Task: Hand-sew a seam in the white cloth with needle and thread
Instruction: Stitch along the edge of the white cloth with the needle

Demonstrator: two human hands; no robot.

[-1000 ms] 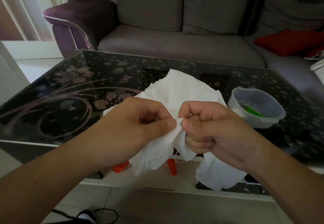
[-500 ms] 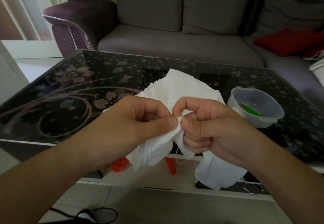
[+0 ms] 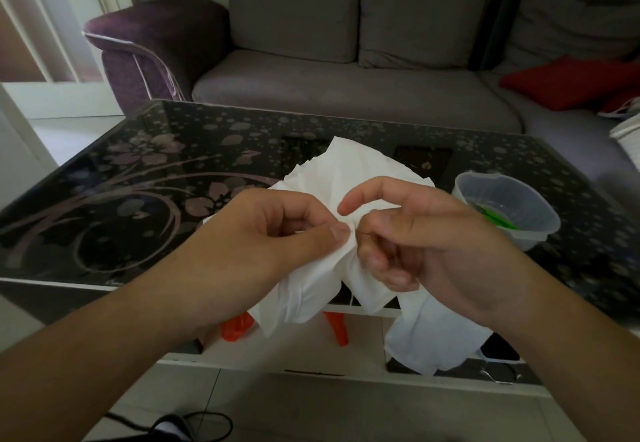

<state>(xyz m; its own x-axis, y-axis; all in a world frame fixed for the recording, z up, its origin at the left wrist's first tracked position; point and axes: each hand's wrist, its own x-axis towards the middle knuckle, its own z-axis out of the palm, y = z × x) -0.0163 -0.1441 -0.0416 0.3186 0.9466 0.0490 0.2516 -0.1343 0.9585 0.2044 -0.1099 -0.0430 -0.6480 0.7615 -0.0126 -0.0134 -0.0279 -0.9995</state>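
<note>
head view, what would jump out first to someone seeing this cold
First the two bare hands meeting mid-frame: the left hand pinches a fold of the crumpled white cloth, and the right hand works at the same spot, index finger lifted. Behind them is the glossy black table with its pale flower pattern, a clear plastic bowl holding something green at its right. At the far right, a red cushion stands out on the grey sofa.

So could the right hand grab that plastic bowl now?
Probably not yet. The plastic bowl sits just beyond the right hand with nothing between, but that hand is busy pinching at the white cloth.
</note>
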